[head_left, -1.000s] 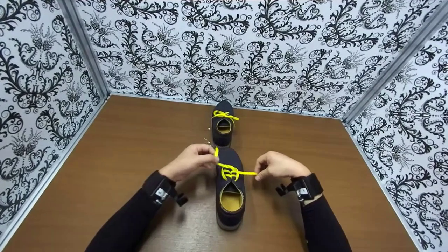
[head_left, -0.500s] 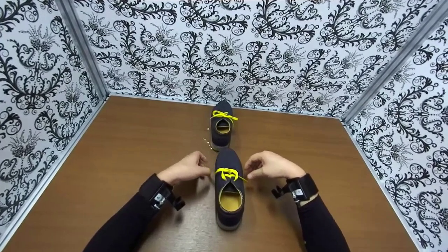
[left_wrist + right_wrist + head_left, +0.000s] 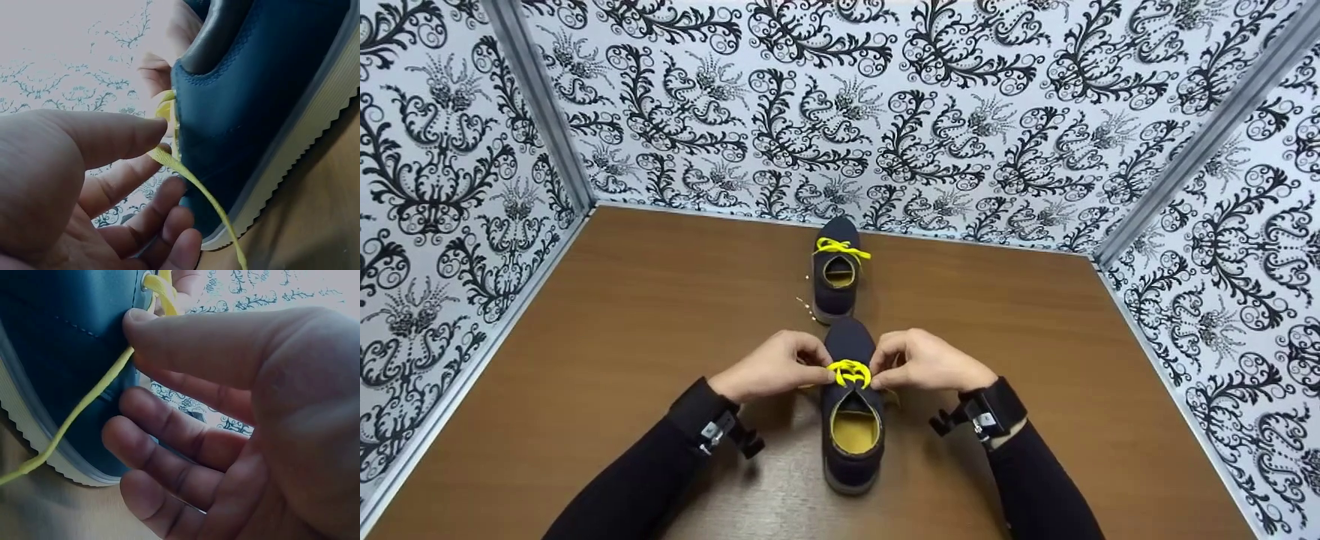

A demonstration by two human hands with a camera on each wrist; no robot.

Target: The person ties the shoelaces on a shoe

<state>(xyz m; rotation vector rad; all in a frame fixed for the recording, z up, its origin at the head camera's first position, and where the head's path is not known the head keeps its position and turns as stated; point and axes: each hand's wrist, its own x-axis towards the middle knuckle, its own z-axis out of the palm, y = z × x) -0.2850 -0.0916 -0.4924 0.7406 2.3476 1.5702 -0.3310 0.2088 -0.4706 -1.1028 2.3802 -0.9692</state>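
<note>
A dark shoe (image 3: 853, 471) with a tan lining stands on the table, heel toward me. Its yellow shoelace (image 3: 852, 373) crosses the opening at the front. At the left of the lacing, my left hand (image 3: 772, 367) pinches the lace between thumb and index finger. The lace's loose tail (image 3: 216, 205) hangs down along the shoe's side in the left wrist view. Opposite it, my right hand (image 3: 931, 361) pinches the lace near the eyelets, and that side's tail (image 3: 79, 408) runs down past the sole. The other fingers of both hands are loosely bent.
A matching shoe (image 3: 834, 300) with a tied yellow lace stands just beyond the near shoe's toe. Small pale specks lie on the brown table (image 3: 697, 277) left of it. Patterned wall panels (image 3: 840, 112) enclose the back and sides.
One second ago both hands held the lace ends out sideways. They then dropped beside the shoe, the ends falling down its sides, and have now moved in to pinch the lace by the eyelets.
</note>
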